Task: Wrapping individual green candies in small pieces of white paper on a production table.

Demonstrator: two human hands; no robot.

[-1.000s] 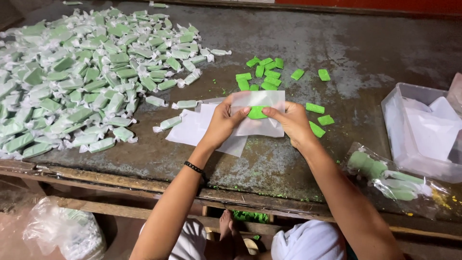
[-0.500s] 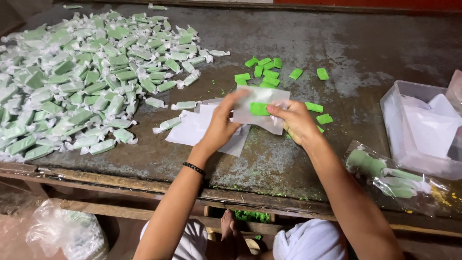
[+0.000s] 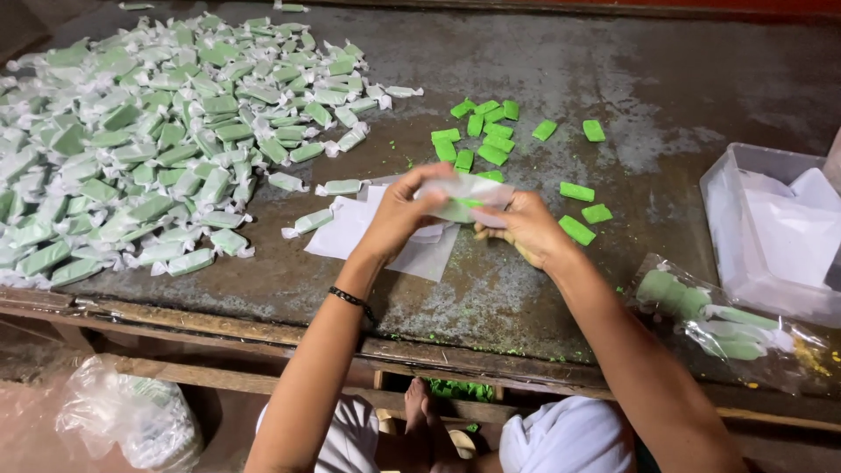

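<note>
Both my left hand (image 3: 401, 210) and right hand (image 3: 526, 229) pinch closed on one green candy (image 3: 459, 208) in its translucent wrapper (image 3: 469, 188), held just above the paper sheets (image 3: 350, 229) mid-worktop (image 3: 613, 70).

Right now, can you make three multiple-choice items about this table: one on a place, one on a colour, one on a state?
1. Where does the wrapped pile lie?
A. on the table's left part
B. in the clear box
C. on the floor

2. What colour are the bare pieces?
A. red
B. green
C. brown

3. What state is the wrapper in?
A. flat on the table
B. held by both hands around a piece
C. torn in two

Answers:
1 A: the pile covers the table at the left.
2 B: every unwrapped piece is green.
3 B: the left hand and right hand hold it above the paper sheets.
</note>
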